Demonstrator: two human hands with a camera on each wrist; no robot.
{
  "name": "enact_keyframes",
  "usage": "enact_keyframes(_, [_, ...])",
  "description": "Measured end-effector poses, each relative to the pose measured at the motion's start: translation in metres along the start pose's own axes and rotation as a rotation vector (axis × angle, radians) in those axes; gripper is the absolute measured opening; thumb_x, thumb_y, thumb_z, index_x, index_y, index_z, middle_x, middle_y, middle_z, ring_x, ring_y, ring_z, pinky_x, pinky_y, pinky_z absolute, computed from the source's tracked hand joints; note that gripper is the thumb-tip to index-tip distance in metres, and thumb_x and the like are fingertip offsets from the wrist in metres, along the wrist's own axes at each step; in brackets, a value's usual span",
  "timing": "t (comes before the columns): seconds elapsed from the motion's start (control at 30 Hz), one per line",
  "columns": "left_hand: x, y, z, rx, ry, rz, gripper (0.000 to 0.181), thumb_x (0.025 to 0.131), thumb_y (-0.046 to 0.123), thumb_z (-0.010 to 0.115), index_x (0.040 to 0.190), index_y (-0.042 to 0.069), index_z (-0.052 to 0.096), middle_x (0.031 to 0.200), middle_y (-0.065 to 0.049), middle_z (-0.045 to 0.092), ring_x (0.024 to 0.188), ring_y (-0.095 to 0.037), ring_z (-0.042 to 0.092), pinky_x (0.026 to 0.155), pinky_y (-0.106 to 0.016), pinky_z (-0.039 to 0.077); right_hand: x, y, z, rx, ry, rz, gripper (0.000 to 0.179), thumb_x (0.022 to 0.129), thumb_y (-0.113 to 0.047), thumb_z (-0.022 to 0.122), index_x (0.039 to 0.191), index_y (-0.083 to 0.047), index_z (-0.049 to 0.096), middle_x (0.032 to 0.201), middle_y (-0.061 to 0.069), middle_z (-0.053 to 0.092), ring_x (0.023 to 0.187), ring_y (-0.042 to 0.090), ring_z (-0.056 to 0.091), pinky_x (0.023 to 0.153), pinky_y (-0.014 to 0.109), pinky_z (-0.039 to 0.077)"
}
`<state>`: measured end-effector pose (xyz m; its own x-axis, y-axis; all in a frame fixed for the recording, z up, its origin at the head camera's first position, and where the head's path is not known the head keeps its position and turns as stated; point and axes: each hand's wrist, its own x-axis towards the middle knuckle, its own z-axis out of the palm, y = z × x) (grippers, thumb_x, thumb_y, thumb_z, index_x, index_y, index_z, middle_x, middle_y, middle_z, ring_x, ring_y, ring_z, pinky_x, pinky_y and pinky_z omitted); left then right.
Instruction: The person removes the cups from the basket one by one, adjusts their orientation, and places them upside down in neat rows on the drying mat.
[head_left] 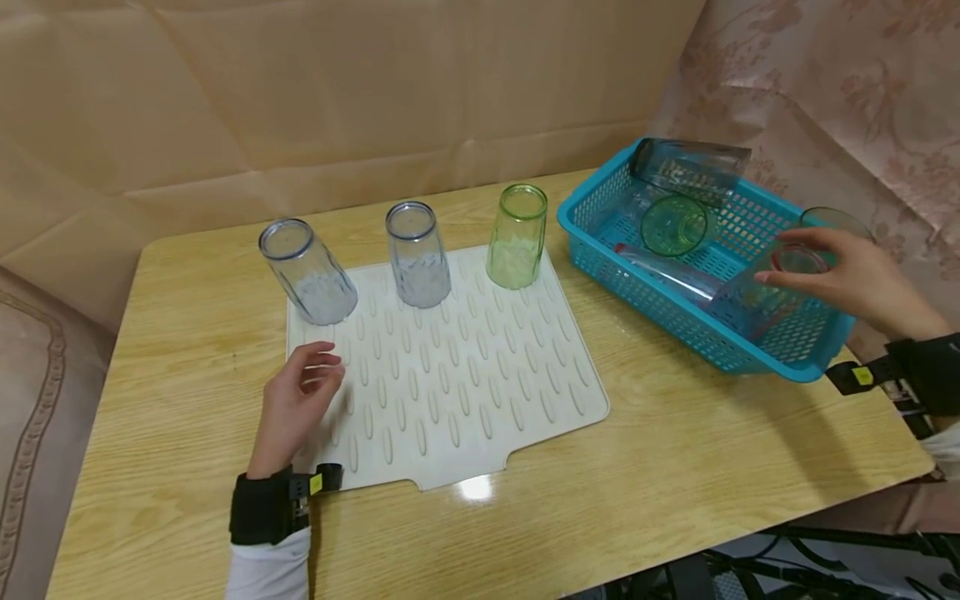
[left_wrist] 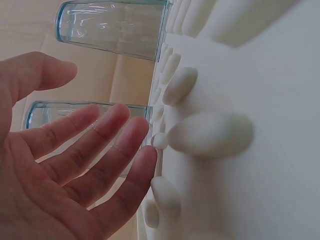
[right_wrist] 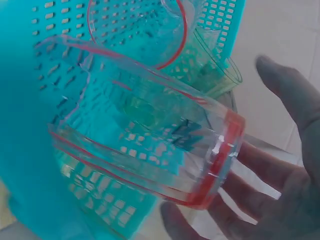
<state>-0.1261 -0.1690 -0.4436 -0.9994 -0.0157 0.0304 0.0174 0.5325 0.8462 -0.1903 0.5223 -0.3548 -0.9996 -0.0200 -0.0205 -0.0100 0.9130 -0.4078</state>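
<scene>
My left hand hovers over the left side of a white ridged drying mat, fingers relaxed and holding nothing. Three glasses stand upside down along the mat's far edge: a bluish clear glass at left, another bluish glass in the middle, and a green glass at right. Over the near right end of a blue basket, my right hand spreads round the base of a red-tinted clear glass. That glass lies tilted, and in the right wrist view the thumb is apart from it.
Inside the basket are a dark grey glass, a green glass and a clear glass with a reddish base. Another greenish rim shows behind my right hand. The wooden table ends at a fabric-covered wall.
</scene>
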Motion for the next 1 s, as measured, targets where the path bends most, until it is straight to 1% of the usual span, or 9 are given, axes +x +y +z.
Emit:
enact_keyframes(0.13, [0.004,-0.017,0.002,0.022,0.015,0.019,0.041,0.097,0.034,0.058,0.132,0.014,0.050,0.115,-0.006,0.060,0.100,-0.021,0.059,0.087,-0.043,0.050,0.011,0.003,-0.005,-0.064,-0.089,-0.007,0.086,0.086,-0.058,0.062,0.153,-0.017,0.027,0.147,0.026,0.030,0.126,0.054,0.029,0.096,0.072,0.018])
enact_keyframes(0.23, [0.006,-0.023,0.002,0.007,0.023,0.025,0.042,0.096,0.037,0.059,0.131,0.017,0.051,0.114,-0.005,0.060,0.100,-0.021,0.059,0.086,-0.044,0.050,0.015,-0.006,-0.010,-0.114,-0.142,-0.008,0.088,0.087,-0.054,0.064,0.152,-0.008,0.027,0.144,0.029,0.031,0.123,0.054,0.030,0.094,0.072,0.020])
enact_keyframes(0.37, [0.007,-0.029,0.003,0.006,0.032,0.027,0.043,0.095,0.042,0.059,0.130,0.020,0.051,0.113,-0.002,0.060,0.099,-0.020,0.059,0.086,-0.044,0.050,0.008,-0.046,-0.021,-0.184,-0.203,-0.022,0.083,0.086,-0.041,0.071,0.144,0.004,0.033,0.135,0.033,0.035,0.115,0.053,0.036,0.090,0.068,0.030])
enact_keyframes(0.5, [0.007,-0.030,0.002,-0.003,0.031,0.034,0.045,0.094,0.044,0.058,0.131,0.018,0.051,0.113,-0.003,0.060,0.099,-0.021,0.059,0.086,-0.045,0.049,-0.002,-0.091,-0.033,-0.233,-0.249,-0.042,0.074,0.083,-0.028,0.077,0.134,0.010,0.040,0.128,0.036,0.036,0.110,0.054,0.039,0.082,0.065,0.038])
enact_keyframes(0.6, [0.006,-0.028,0.002,0.001,0.024,0.033,0.046,0.095,0.042,0.057,0.132,0.016,0.050,0.113,-0.004,0.060,0.100,-0.021,0.059,0.087,-0.045,0.049,-0.005,-0.108,-0.036,-0.264,-0.277,-0.047,0.069,0.081,-0.020,0.079,0.131,0.011,0.042,0.127,0.036,0.037,0.112,0.053,0.038,0.080,0.064,0.039])
enact_keyframes(0.7, [0.004,-0.020,0.001,0.009,0.018,0.023,0.043,0.096,0.037,0.057,0.132,0.014,0.050,0.114,-0.005,0.060,0.100,-0.022,0.059,0.087,-0.044,0.049,-0.004,-0.111,-0.036,-0.278,-0.297,-0.076,0.067,0.079,-0.016,0.079,0.129,0.012,0.044,0.123,0.034,0.042,0.109,0.050,0.042,0.079,0.062,0.041])
enact_keyframes(0.87, [0.000,-0.003,-0.001,-0.017,0.004,-0.009,0.041,0.097,0.028,0.059,0.133,0.009,0.050,0.116,-0.012,0.060,0.103,-0.027,0.058,0.089,-0.047,0.048,0.001,-0.106,-0.033,-0.312,-0.306,-0.141,0.063,0.074,-0.010,0.082,0.125,0.010,0.050,0.115,0.031,0.049,0.100,0.044,0.050,0.075,0.057,0.045])
enact_keyframes(0.93, [0.000,-0.005,-0.001,-0.017,0.010,-0.015,0.041,0.097,0.028,0.059,0.133,0.011,0.050,0.116,-0.011,0.060,0.103,-0.026,0.058,0.089,-0.046,0.048,0.002,-0.104,-0.033,-0.333,-0.304,-0.152,0.062,0.073,-0.009,0.082,0.124,0.010,0.052,0.114,0.032,0.050,0.099,0.044,0.051,0.074,0.057,0.046])
enact_keyframes(1.0, [0.002,-0.015,0.001,0.002,0.028,-0.010,0.041,0.096,0.032,0.060,0.132,0.015,0.051,0.115,-0.006,0.060,0.101,-0.022,0.059,0.088,-0.044,0.049,0.003,-0.105,-0.033,-0.338,-0.304,-0.156,0.061,0.073,-0.008,0.082,0.123,0.010,0.052,0.112,0.031,0.052,0.099,0.044,0.052,0.074,0.057,0.046])
